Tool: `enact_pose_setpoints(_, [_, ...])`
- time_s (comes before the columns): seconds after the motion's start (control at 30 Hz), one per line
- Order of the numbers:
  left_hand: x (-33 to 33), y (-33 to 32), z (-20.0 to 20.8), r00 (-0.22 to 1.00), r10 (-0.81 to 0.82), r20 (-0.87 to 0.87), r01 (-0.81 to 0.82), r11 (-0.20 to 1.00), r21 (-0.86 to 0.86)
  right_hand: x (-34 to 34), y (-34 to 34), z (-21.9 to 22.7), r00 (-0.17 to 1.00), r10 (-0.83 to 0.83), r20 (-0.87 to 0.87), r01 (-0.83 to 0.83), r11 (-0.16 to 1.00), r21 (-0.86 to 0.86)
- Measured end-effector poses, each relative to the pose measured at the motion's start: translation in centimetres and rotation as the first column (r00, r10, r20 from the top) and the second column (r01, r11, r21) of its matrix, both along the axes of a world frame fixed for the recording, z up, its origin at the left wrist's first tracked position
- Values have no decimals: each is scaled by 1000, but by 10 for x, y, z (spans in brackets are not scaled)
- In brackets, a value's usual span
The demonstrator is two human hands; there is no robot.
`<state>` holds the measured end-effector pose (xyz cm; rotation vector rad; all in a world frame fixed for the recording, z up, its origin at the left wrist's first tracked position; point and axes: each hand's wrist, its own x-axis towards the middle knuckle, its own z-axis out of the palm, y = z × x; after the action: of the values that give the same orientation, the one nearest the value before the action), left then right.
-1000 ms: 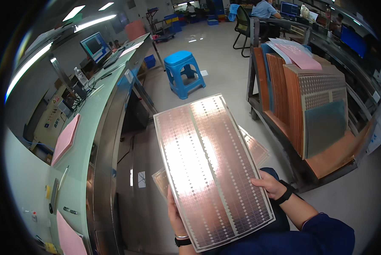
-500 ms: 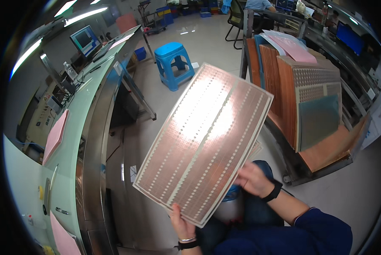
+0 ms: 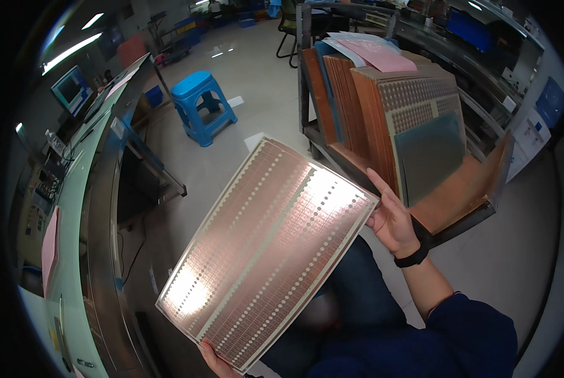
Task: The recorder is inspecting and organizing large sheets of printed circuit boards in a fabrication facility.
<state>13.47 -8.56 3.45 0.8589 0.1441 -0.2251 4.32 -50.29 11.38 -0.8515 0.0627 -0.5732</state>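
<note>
A large, thin copper-coloured circuit board panel [image 3: 263, 246] with rows of pale dots lies tilted across my front, bright light glaring off its face. My left hand [image 3: 216, 361] grips its lower edge near the bottom corner, with most of that hand out of sight below. At the upper right corner, my right hand [image 3: 394, 220] has hold of the panel's edge, one finger stretched up past it. A black band circles the right wrist. Beyond that hand, a stack of similar panels [image 3: 376, 120] stands on edge in a cart, a dark blue-green sheet [image 3: 430, 157] leaning at its front.
The metal-framed cart [image 3: 461, 228] stands at the right, pink and white sheets [image 3: 376, 55] on top of its stack. A blue plastic stool [image 3: 201, 104] is on the floor ahead. Along the left runs a long green-topped bench [image 3: 74, 195] with a monitor [image 3: 71, 89].
My right hand has moved up along the panel's edge to its upper right corner. The panel has come lower and left in view, and the whole view has swung to the right.
</note>
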Motion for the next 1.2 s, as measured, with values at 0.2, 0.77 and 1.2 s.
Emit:
enact_pose_setpoints(0.2, [3,0,4,998,-58,18,56,997,55,-1,1,3,999,35,17,-35,999,34])
enact_pose_setpoints(0.77, [7,9,-2,967,79,242,-124,976,177,-4,5,1,995,6,-102,-6,1000,7])
enact_pose_setpoints(1.2, [8,23,-7,951,115,287,-186,954,236,-5,5,-6,997,23,-69,-22,1000,19])
